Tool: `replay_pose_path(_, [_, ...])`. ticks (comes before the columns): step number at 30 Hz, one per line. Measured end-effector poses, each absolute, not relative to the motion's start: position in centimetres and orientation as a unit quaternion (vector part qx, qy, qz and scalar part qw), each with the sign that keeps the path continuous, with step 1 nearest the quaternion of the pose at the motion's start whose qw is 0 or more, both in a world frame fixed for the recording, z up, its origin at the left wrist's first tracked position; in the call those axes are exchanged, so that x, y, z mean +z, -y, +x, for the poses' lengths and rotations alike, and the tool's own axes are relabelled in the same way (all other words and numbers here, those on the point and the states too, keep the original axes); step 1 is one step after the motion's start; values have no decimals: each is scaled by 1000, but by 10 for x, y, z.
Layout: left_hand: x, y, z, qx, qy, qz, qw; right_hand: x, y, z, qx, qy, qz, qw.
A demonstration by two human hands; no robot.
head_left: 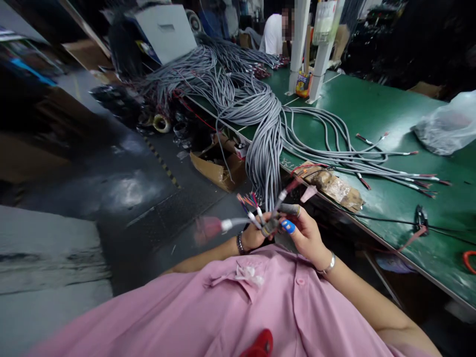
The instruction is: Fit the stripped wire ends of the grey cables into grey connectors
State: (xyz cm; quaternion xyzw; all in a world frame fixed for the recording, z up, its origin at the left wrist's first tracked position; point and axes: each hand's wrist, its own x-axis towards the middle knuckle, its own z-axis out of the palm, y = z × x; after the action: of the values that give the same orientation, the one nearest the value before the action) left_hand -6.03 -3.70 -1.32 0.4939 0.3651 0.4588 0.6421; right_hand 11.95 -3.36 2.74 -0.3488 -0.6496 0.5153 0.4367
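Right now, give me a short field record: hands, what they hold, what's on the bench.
left hand: closed on cable end, bracelet at wrist
right hand: pinching same cable end, blue cot on one fingertip
cable end: grey cable with coloured wires fanned out, held above lap
green bench: to the right
cable bundle: grey, draped over bench edge
loose cables: spread on bench
plastic bag: far right
cardboard box: on floor
co-worker: far end

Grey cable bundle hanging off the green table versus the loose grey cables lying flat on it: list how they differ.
The thick grey cable bundle is dense and drapes over the green table edge; the loose grey cables lie spread, flat, few. The bundle's ends reach the hands; the loose ones' red-tipped ends rest on the table. Both share grey sheathing.
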Motion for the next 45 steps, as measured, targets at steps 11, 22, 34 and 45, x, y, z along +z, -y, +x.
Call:
replay_pose_path(11, [9, 37, -60, 637, -331, 242, 653, -6, 17, 102, 280, 871, -329, 235])
replay_pose_path(22, [5, 36, -67, 624, -382, 300, 612, -15, 23, 99, 207, 826, -454, 263])
replay_pose_path(34, [27, 34, -69, 672, -296, 182, 654, -18, 31, 93, 367, 702, -439, 424])
replay_pose_path(45, [37, 40, -67, 680, -292, 140, 657, -22, 25, 86, 340, 754, -389, 407])
